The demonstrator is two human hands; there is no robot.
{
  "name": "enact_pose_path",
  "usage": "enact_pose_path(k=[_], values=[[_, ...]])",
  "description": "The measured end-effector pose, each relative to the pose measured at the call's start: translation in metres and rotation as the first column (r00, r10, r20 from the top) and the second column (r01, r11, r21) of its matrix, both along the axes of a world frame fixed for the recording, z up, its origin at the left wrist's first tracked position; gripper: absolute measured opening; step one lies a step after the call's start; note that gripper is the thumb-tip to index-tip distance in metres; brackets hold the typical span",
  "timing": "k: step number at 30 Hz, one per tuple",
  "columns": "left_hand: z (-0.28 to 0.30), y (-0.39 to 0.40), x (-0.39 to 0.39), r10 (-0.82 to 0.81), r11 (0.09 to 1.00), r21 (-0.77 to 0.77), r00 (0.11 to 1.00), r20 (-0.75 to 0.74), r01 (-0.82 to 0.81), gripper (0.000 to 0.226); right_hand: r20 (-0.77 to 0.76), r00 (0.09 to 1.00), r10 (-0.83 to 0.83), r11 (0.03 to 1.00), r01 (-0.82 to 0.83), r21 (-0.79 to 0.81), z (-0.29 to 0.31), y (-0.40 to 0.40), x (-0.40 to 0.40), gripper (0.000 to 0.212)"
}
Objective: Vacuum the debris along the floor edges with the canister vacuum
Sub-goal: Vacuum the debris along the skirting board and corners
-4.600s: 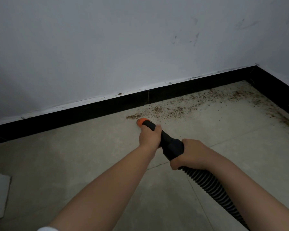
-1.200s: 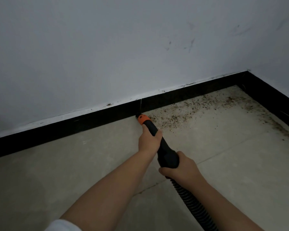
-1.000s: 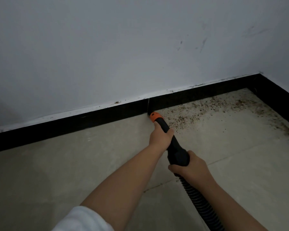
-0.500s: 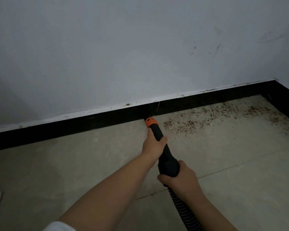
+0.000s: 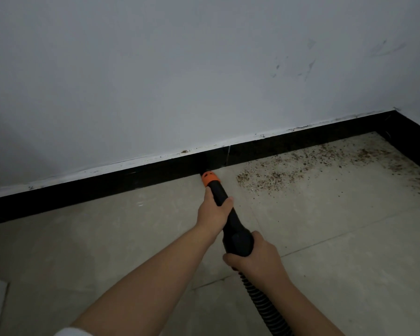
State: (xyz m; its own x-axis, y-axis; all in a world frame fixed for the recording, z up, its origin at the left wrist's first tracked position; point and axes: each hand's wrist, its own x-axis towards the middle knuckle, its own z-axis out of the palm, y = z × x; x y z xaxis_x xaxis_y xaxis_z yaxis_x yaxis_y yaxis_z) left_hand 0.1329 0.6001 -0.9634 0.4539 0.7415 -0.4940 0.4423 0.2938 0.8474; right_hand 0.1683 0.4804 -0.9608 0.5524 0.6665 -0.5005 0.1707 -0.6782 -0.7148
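Pointing toward 11 o'clock, the black vacuum nozzle (image 5: 230,219) reaches across the floor tiles (image 5: 107,238) with its orange tip (image 5: 210,178) set right at the foot of the black baseboard (image 5: 131,180), touching or nearly touching it. The left hand (image 5: 212,212) wraps the narrow front part of the nozzle just behind the orange tip, fingers curled shut around it, with the thumb (image 5: 227,202) lying on the nozzle's right side. The right hand (image 5: 255,258) grips the thicker rear collar at 5 o'clock from the left hand, fingers closed under it, so the nozzle body runs between the two palms. From beneath the right hand the ribbed black hose (image 5: 264,304) trails down toward 5 o'clock and out of view at the bottom edge. The brown debris (image 5: 277,177) lies scattered at 3 o'clock from the tip, near it but apart, and spreads along the baseboard toward the room's corner at 2 o'clock. Above the baseboard rises a scuffed white wall (image 5: 180,81).
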Motion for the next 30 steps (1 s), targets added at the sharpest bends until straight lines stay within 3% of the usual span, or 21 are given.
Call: enact_pose_path(k=[9, 15, 23, 30], values=[[0.011, -0.013, 0.040, -0.097, 0.994, -0.059, 0.995, -0.010, 0.096, 0.075, 0.023, 0.996, -0.081, 0.997, 0.081, 0.010, 0.013, -0.011, 0.033, 0.030], [0.003, -0.010, -0.008, 0.099, 0.995, 0.002, 0.995, -0.019, -0.099, 0.070, 0.002, 0.991, 0.131, 0.991, -0.131, -0.009, 0.012, -0.001, 0.006, 0.032], [0.005, 0.011, -0.093, 0.395, 0.918, 0.033, 0.919, -0.016, -0.394, 0.060, -0.033, 0.914, 0.403, 0.915, -0.403, 0.027, 0.010, 0.039, -0.052, 0.037], [0.017, 0.008, -0.086, 0.386, 0.922, -0.040, 0.922, 0.006, -0.385, 0.058, 0.001, 0.919, 0.394, 0.919, -0.394, -0.027, 0.024, 0.035, -0.048, 0.039]])
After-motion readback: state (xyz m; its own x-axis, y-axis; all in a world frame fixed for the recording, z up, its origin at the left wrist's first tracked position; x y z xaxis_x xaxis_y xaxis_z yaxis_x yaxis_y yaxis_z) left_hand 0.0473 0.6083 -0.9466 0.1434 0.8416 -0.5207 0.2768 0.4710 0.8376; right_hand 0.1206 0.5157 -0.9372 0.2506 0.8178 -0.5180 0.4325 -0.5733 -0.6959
